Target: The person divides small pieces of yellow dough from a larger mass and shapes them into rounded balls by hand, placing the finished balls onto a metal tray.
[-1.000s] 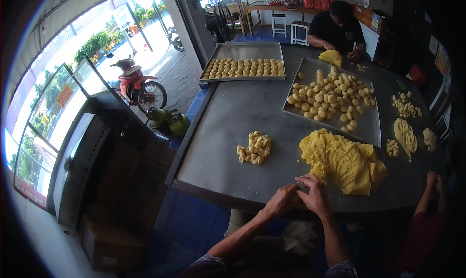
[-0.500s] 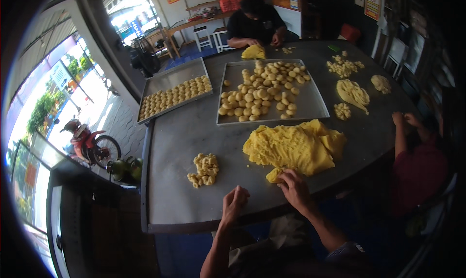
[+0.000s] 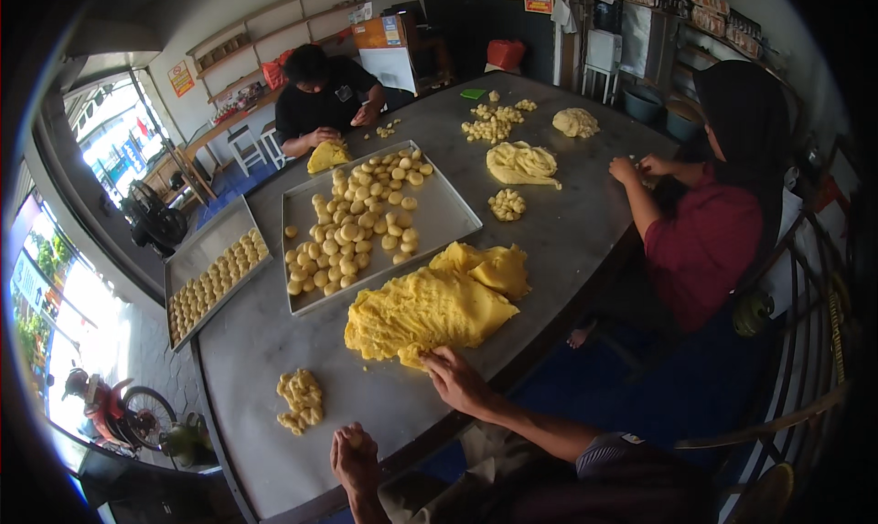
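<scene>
A large crumpled mass of yellow dough or filling (image 3: 437,304) lies on the near part of the grey table. At its near edge my right hand (image 3: 457,383) pinches a small lump of the yellow dough (image 3: 412,354) between thumb and fingers. Closer to the table's front edge, my left hand (image 3: 355,460) is closed around a small pale piece of dough (image 3: 355,440), mostly hidden by the fingers. Beyond it, to the left, sits a loose pile of pale dough pieces (image 3: 300,401).
Round dough balls fill much of a metal tray (image 3: 448,215); another tray (image 3: 240,220) holds neat rows. Pale dough piles (image 3: 521,165) lie farther right. One person in black (image 3: 325,103) works across the table (image 3: 585,240); another in maroon (image 3: 704,240) sits at the right.
My view has turned right, bringing the person in maroon more fully into sight. My right hand remains at the yellow mass's near edge, and my left hand stays closed.
</scene>
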`<state>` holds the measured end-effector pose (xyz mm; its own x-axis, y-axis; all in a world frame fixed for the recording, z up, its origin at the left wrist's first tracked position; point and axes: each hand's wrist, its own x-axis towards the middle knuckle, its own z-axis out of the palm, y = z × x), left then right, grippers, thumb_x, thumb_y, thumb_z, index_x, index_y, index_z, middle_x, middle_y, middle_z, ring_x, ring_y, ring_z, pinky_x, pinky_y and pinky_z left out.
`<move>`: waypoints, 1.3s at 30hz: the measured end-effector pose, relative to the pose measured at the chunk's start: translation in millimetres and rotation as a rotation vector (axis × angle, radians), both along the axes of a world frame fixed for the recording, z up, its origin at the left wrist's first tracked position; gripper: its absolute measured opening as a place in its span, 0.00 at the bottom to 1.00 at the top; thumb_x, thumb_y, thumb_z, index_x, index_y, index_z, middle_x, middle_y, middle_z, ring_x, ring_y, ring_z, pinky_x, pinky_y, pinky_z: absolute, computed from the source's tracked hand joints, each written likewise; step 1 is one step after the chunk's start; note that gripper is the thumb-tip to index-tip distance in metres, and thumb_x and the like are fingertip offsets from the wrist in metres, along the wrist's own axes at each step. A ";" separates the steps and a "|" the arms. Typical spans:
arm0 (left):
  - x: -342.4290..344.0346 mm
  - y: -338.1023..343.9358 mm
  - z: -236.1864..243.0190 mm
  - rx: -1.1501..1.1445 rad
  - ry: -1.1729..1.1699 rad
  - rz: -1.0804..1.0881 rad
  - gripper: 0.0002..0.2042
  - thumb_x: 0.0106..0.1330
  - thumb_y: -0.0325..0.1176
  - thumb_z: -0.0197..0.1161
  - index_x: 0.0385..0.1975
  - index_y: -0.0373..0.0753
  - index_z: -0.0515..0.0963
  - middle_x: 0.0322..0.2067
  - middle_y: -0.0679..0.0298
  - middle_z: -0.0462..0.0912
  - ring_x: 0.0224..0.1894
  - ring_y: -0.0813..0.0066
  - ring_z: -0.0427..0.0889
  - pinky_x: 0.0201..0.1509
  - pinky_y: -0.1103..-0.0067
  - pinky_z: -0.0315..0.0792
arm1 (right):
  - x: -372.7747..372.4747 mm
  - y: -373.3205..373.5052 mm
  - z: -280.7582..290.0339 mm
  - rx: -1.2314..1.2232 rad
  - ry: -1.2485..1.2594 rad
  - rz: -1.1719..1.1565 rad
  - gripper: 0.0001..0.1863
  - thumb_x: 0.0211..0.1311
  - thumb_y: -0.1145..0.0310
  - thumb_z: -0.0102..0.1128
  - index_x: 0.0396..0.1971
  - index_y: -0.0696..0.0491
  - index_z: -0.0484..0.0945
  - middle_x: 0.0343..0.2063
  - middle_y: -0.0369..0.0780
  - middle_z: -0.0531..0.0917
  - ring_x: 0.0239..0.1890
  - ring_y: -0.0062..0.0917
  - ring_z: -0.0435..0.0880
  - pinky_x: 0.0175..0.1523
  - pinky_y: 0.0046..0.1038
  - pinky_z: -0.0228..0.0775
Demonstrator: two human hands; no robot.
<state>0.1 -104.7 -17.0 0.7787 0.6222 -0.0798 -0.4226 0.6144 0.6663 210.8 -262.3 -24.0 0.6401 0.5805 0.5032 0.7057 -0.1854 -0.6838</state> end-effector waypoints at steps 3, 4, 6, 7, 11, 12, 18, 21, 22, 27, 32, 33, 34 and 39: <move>6.1 -14.5 16.5 -0.054 0.082 0.011 0.10 0.76 0.37 0.51 0.45 0.38 0.73 0.38 0.60 0.75 0.28 0.77 0.69 0.30 0.82 0.65 | 3.7 -0.4 -6.9 0.023 0.080 0.032 0.19 0.59 0.80 0.59 0.52 0.59 0.77 0.46 0.49 0.77 0.47 0.43 0.79 0.50 0.35 0.74; 13.9 -21.4 28.5 0.006 0.144 0.019 0.10 0.76 0.37 0.51 0.44 0.37 0.73 0.39 0.60 0.75 0.29 0.77 0.69 0.31 0.82 0.66 | 4.8 -0.8 -11.5 0.038 0.091 0.033 0.19 0.59 0.80 0.59 0.52 0.58 0.77 0.46 0.49 0.77 0.46 0.43 0.79 0.50 0.35 0.74; 16.3 -19.6 34.7 0.083 0.177 0.005 0.09 0.76 0.36 0.52 0.43 0.37 0.73 0.39 0.59 0.76 0.31 0.77 0.70 0.33 0.81 0.66 | 6.4 0.5 -7.5 0.073 0.079 0.031 0.18 0.59 0.79 0.59 0.51 0.58 0.78 0.46 0.48 0.77 0.46 0.42 0.80 0.50 0.35 0.75; 15.3 -13.2 25.6 0.097 0.151 -0.023 0.09 0.76 0.36 0.52 0.42 0.36 0.72 0.39 0.58 0.76 0.32 0.76 0.71 0.34 0.81 0.67 | 6.0 -2.1 -5.5 0.089 0.059 0.022 0.18 0.59 0.79 0.59 0.51 0.58 0.78 0.46 0.48 0.77 0.45 0.42 0.80 0.49 0.34 0.75; 18.9 0.6 2.6 0.410 0.310 -0.085 0.08 0.74 0.33 0.53 0.44 0.35 0.73 0.39 0.56 0.76 0.34 0.71 0.73 0.38 0.76 0.69 | 7.1 -5.0 -0.2 0.088 0.046 0.029 0.18 0.60 0.79 0.60 0.51 0.56 0.79 0.46 0.47 0.78 0.46 0.39 0.82 0.50 0.32 0.76; 23.7 3.1 3.6 1.033 0.389 0.033 0.08 0.74 0.32 0.53 0.44 0.35 0.73 0.38 0.55 0.76 0.33 0.66 0.73 0.39 0.73 0.70 | 5.1 -4.8 2.8 0.087 0.035 0.031 0.18 0.61 0.78 0.60 0.52 0.57 0.79 0.46 0.48 0.78 0.45 0.40 0.82 0.49 0.33 0.77; 20.9 15.6 13.7 1.687 0.752 0.121 0.07 0.70 0.29 0.55 0.45 0.37 0.74 0.43 0.51 0.77 0.38 0.51 0.79 0.46 0.63 0.74 | 8.1 -6.8 0.7 0.098 0.044 0.016 0.18 0.59 0.79 0.59 0.51 0.58 0.78 0.46 0.52 0.79 0.47 0.47 0.81 0.49 0.38 0.75; 8.3 13.8 9.8 1.549 0.777 0.229 0.08 0.70 0.27 0.55 0.46 0.39 0.74 0.42 0.52 0.81 0.43 0.52 0.81 0.46 0.63 0.75 | 6.6 -7.4 9.4 0.087 0.052 0.040 0.17 0.61 0.78 0.58 0.51 0.58 0.78 0.47 0.53 0.79 0.48 0.49 0.80 0.51 0.39 0.75; 4.2 12.4 9.4 1.541 0.772 0.292 0.08 0.69 0.27 0.55 0.46 0.39 0.74 0.42 0.52 0.83 0.45 0.52 0.81 0.46 0.62 0.75 | 4.9 -5.3 9.7 0.082 0.096 0.045 0.17 0.62 0.77 0.58 0.51 0.59 0.77 0.47 0.52 0.79 0.49 0.49 0.80 0.51 0.40 0.75; 24.4 23.7 45.2 1.503 1.081 0.108 0.07 0.71 0.34 0.53 0.40 0.38 0.72 0.38 0.53 0.82 0.45 0.50 0.80 0.45 0.61 0.74 | 8.3 -6.3 2.2 0.088 0.079 0.058 0.16 0.62 0.76 0.58 0.51 0.59 0.78 0.49 0.52 0.79 0.50 0.48 0.80 0.52 0.39 0.75; 71.7 54.3 1.9 1.797 1.178 0.391 0.13 0.73 0.42 0.49 0.39 0.39 0.72 0.40 0.52 0.78 0.46 0.48 0.76 0.52 0.60 0.68 | 11.6 -6.8 -7.3 0.105 0.070 0.042 0.17 0.63 0.75 0.59 0.52 0.58 0.79 0.49 0.52 0.78 0.51 0.48 0.80 0.54 0.39 0.74; 74.7 55.5 -3.3 1.798 1.213 0.434 0.12 0.73 0.42 0.49 0.39 0.39 0.73 0.40 0.52 0.77 0.47 0.49 0.75 0.53 0.60 0.67 | 9.7 -6.1 -5.1 0.099 0.086 0.053 0.17 0.63 0.75 0.59 0.53 0.58 0.79 0.49 0.52 0.78 0.51 0.48 0.80 0.54 0.39 0.74; 75.1 56.6 -8.5 1.797 1.247 0.477 0.12 0.73 0.42 0.50 0.39 0.39 0.73 0.40 0.52 0.77 0.48 0.49 0.74 0.54 0.61 0.66 | 8.5 -5.5 -3.2 0.093 0.101 0.064 0.18 0.63 0.75 0.59 0.53 0.57 0.79 0.49 0.52 0.77 0.52 0.47 0.80 0.54 0.39 0.74; 35.7 48.0 15.0 1.703 1.093 0.214 0.14 0.71 0.40 0.56 0.48 0.38 0.75 0.44 0.54 0.78 0.54 0.54 0.74 0.58 0.60 0.67 | 11.9 -10.2 -6.3 0.100 0.096 0.083 0.21 0.64 0.73 0.59 0.57 0.54 0.77 0.54 0.53 0.73 0.54 0.46 0.78 0.56 0.39 0.73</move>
<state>35.9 -56.8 -2.0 0.7391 0.6145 0.2759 0.5075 -0.7773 0.3717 222.7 -272.4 -30.3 0.6400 0.5838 0.4995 0.6461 -0.0571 -0.7611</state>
